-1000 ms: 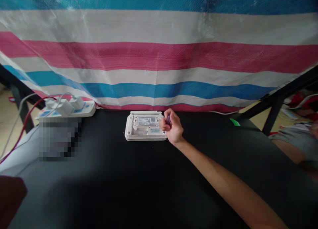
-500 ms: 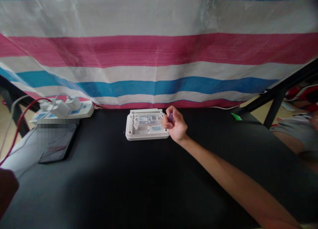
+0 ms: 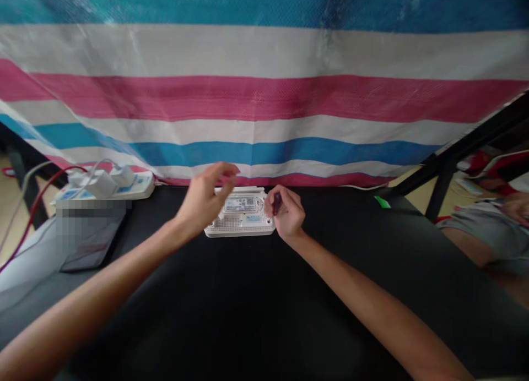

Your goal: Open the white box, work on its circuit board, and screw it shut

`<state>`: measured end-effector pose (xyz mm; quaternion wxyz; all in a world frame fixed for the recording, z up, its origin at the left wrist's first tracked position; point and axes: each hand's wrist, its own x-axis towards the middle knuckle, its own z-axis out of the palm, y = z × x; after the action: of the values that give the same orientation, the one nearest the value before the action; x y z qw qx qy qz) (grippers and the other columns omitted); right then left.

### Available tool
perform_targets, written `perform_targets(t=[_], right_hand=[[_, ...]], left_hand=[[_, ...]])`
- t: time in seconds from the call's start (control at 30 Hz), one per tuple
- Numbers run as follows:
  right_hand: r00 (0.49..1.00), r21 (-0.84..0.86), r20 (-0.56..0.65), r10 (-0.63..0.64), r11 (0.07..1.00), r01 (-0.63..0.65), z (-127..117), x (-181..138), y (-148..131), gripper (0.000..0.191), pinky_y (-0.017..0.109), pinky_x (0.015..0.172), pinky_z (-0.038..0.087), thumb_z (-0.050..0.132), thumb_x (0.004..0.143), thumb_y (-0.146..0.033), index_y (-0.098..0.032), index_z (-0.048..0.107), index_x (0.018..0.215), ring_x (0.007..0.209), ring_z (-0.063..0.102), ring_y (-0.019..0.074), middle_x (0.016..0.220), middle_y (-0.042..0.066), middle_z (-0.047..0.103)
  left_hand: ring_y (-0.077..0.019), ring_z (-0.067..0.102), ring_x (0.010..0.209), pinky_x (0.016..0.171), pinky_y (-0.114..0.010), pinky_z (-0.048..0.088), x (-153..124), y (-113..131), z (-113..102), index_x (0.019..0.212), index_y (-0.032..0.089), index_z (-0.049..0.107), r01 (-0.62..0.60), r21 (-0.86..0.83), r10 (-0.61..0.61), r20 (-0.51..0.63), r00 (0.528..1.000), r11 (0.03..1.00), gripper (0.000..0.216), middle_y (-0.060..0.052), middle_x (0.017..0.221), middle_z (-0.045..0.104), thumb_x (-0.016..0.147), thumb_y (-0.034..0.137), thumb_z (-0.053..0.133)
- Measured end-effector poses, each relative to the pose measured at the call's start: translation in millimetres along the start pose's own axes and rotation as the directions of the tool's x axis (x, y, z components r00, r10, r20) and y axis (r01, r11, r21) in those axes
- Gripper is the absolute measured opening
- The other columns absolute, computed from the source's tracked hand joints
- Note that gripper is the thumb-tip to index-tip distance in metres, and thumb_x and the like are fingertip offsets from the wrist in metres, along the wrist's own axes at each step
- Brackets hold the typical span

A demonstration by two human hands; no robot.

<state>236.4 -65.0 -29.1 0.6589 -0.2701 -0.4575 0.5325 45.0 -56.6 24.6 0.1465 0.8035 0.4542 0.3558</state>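
A white router (image 3: 231,225) lies on the black tabletop near its far edge, its vented face with a label and a sticker turned up. Over its left end hovers my left hand (image 3: 203,198), fingers apart and slightly curled, with nothing in them. My right hand (image 3: 288,213) is at the router's right end, its fingers closed round a small dark purple object (image 3: 277,202). Most of that object is hidden in the fist, so its kind cannot be made out. Whether the right hand touches the router is unclear.
A white power strip (image 3: 142,187) with plugged-in chargers and cables stands at the far left, a dark phone (image 3: 93,243) just in front. A small green piece (image 3: 382,202) lies at the right. Striped sheeting (image 3: 256,94) hangs behind the table. Another person's legs (image 3: 475,227) show at right.
My left hand has come in from the lower left to the router's left end. My right hand stays at the right end, still closed on the purple object. The view has tilted slightly upward.
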Motion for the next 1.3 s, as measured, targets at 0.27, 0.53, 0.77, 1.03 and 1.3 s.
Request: perform_targets(t=[0.27,0.53,0.77,1.03,1.3], right_hand=[[0.997,0.025,0.029,0.068,0.997,-0.069,-0.1,-0.2,-2.6,0.044,0.022,0.040,0.013,0.062,0.078,-0.062,-0.025,0.041,0.069,0.038,0.015,0.0070,0.043,-0.011,0.024],[1.000,-0.029,0.002,-0.010,1.000,0.010,-2.0,0.4,-6.6,0.044,0.023,0.044,0.029,0.065,0.080,-0.057,-0.024,0.040,0.067,0.040,0.033,0.0081,0.048,-0.008,0.035],[0.999,0.013,0.042,-0.029,1.000,0.028,0.8,0.0,-7.5,0.049,0.025,0.044,0.029,0.061,0.084,-0.062,-0.022,0.046,0.060,0.041,0.036,0.0092,0.049,-0.005,0.040],[0.998,0.037,0.057,0.035,0.999,-0.037,0.6,-2.4,-6.1,0.046,0.021,0.040,0.015,0.067,0.079,-0.059,-0.024,0.040,0.068,0.039,0.017,0.0066,0.045,-0.011,0.024],[0.999,0.083,-0.043,-0.005,0.996,0.008,5.0,-2.0,-7.8,0.041,0.021,0.043,0.024,0.070,0.080,-0.047,-0.021,0.042,0.065,0.042,0.030,0.0065,0.047,-0.008,0.036]], left_hand=[[-0.0289,0.056,0.122,0.104,-0.046,0.041,-15.6,-27.5,59.6,0.131,0.017,0.055,-0.089,0.357,0.002,0.238,0.971,0.930,0.038,-0.013,0.135,0.057,0.102,0.034,0.040],[-0.0300,0.051,0.125,0.109,-0.045,0.035,-21.7,-31.1,64.0,0.134,0.017,0.053,-0.216,0.428,0.091,0.294,0.952,0.878,0.045,-0.014,0.138,0.053,0.103,0.040,0.032],[-0.0297,0.054,0.121,0.105,-0.044,0.037,-21.6,-29.8,64.0,0.132,0.015,0.055,-0.234,0.458,0.109,0.284,0.953,0.858,0.044,-0.015,0.135,0.055,0.103,0.040,0.031],[-0.0304,0.056,0.116,0.101,-0.046,0.040,-22.7,-38.2,69.7,0.127,0.016,0.057,-0.265,0.461,0.173,0.231,0.957,0.847,0.042,-0.015,0.131,0.057,0.103,0.040,0.033],[-0.0288,0.057,0.116,0.101,-0.044,0.041,-23.2,-38.8,70.2,0.126,0.017,0.057,-0.285,0.491,0.201,0.218,0.955,0.823,0.039,-0.014,0.130,0.058,0.103,0.039,0.035]])
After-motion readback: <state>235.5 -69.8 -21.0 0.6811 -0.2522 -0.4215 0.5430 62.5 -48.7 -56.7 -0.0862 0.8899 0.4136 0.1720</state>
